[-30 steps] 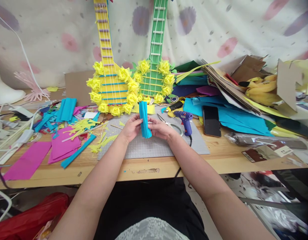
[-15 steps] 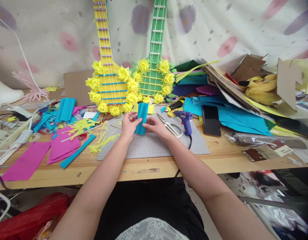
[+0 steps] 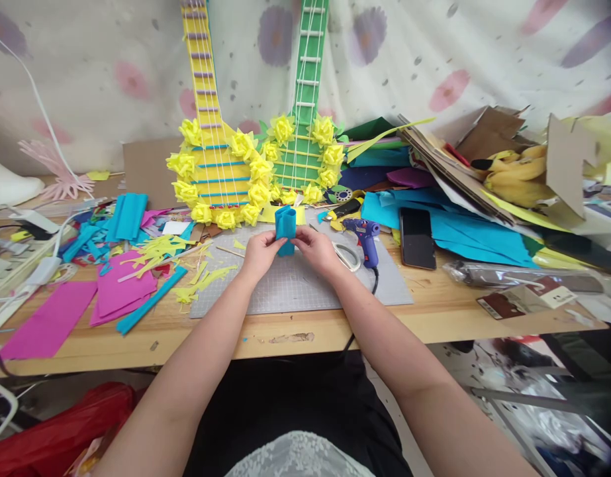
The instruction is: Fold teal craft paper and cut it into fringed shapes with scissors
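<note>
A blue crepe paper piece [image 3: 285, 228], folded over with its top edges curling, stands upright between my two hands. My left hand [image 3: 263, 255] pinches its left side, and my right hand [image 3: 315, 250] pinches its right side. Beneath both hands lies a grey cutting mat [image 3: 285, 291]. Scissors [image 3: 349, 257] rest by my right wrist, their blades mostly hidden behind that hand. A blue glue gun [image 3: 365, 240] is on the mat farther right. A thin wooden stick [image 3: 230, 252] lies left of my left hand.
Behind stand a yellow paper guitar [image 3: 220, 173] and a green one [image 3: 300, 159], both edged with yellow paper flowers. Magenta sheets [image 3: 51, 318] and yellow scraps [image 3: 206, 285] lie left. A phone [image 3: 417, 238], blue sheets [image 3: 484, 238] and cardboard [image 3: 494, 139] sit right.
The blue paper, flatter and showing its length before, is now folded over and shorter. Both hands have turned slightly and drawn in around it.
</note>
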A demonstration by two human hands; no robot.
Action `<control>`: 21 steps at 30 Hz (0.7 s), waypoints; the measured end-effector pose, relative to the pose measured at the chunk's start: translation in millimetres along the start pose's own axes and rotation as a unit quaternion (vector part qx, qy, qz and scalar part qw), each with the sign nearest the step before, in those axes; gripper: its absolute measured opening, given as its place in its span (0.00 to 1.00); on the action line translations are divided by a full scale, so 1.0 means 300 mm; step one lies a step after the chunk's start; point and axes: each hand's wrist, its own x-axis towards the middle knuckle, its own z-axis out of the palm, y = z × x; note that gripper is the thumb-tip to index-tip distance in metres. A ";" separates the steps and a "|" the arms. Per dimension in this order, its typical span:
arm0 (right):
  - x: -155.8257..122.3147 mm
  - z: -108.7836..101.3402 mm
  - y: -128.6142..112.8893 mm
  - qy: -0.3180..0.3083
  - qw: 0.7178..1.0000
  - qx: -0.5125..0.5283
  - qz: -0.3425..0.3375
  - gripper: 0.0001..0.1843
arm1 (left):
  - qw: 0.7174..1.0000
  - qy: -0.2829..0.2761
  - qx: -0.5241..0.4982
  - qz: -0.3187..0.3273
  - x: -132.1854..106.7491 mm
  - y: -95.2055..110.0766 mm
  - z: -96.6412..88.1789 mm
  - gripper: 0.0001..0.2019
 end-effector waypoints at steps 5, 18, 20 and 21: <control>0.005 -0.009 0.001 -0.034 0.999 -0.030 0.029 0.06 | 0.998 0.001 0.057 0.005 -0.002 -0.005 -0.004 0.03; 0.015 0.014 0.040 -0.033 0.996 0.068 0.039 0.06 | 0.998 0.007 0.008 -0.065 0.025 -0.013 -0.027 0.10; 0.014 0.017 0.041 -0.059 0.995 0.066 0.043 0.08 | 0.998 0.012 0.023 -0.050 0.026 -0.023 -0.030 0.10; 0.014 0.016 0.040 -0.062 0.996 0.048 0.045 0.09 | 0.999 0.012 0.031 -0.039 0.026 -0.028 -0.031 0.10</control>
